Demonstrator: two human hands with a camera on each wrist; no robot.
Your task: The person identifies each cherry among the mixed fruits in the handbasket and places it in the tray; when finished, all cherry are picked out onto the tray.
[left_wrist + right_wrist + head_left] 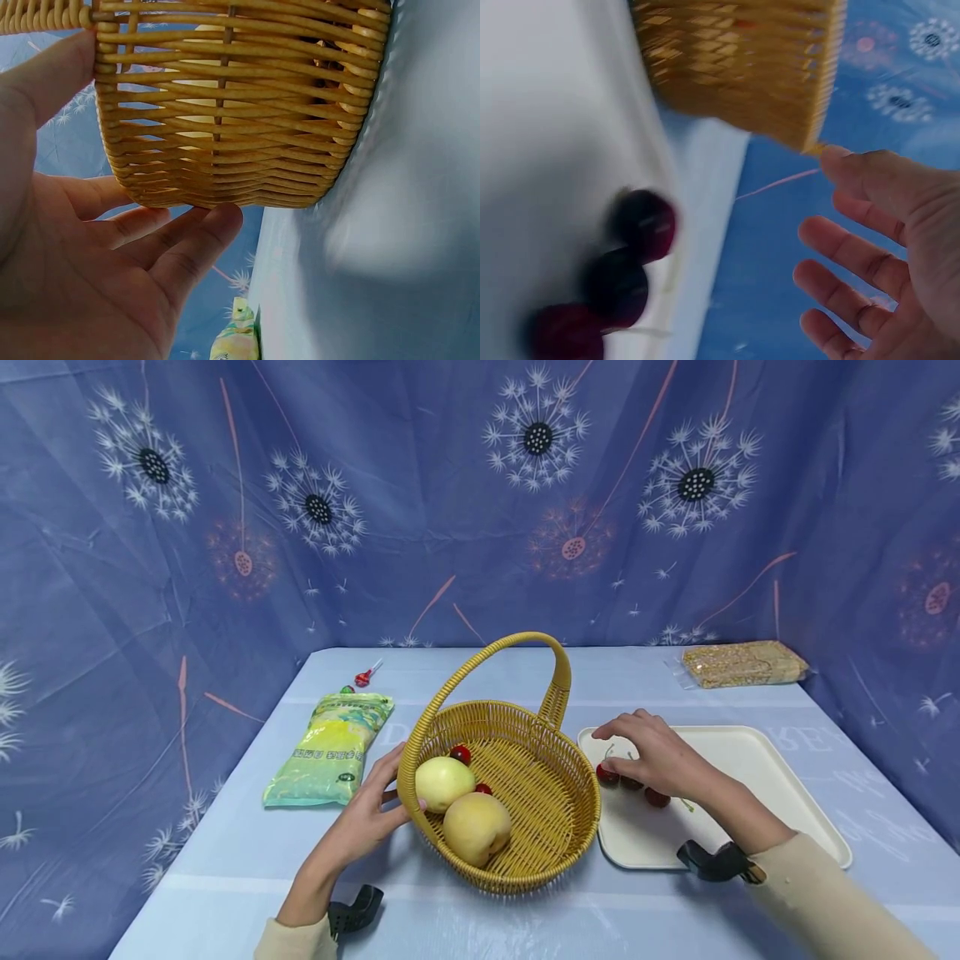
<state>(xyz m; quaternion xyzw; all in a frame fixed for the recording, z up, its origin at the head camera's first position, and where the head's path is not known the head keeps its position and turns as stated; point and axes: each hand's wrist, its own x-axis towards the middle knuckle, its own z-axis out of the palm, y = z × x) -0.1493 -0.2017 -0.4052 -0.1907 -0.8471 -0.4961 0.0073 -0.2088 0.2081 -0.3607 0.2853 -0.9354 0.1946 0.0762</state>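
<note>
A yellow woven basket (536, 793) with a tall arched handle stands mid-table. Its left side holds a pale green round fruit (444, 783), a yellow peach-like fruit (477, 827) and two dark red cherries, one of them a cherry (461, 754) by the wall. My left hand (375, 806) grips that side, thumb at the rim, fingers against the outer weave (225, 112). Over the white tray (738, 793), my right hand (663, 756) hovers with parted, slightly bent fingers, holding nothing. Beneath it lie three cherries (657, 797), some with stems.
Left of the basket lies a green and yellow packet (330, 750). Behind it are a red lollipop (363, 678) and a small green sweet (347, 689). A clear-wrapped grainy block (744, 663) rests at the back right. Patterned blue cloth (450, 502) hangs around the table.
</note>
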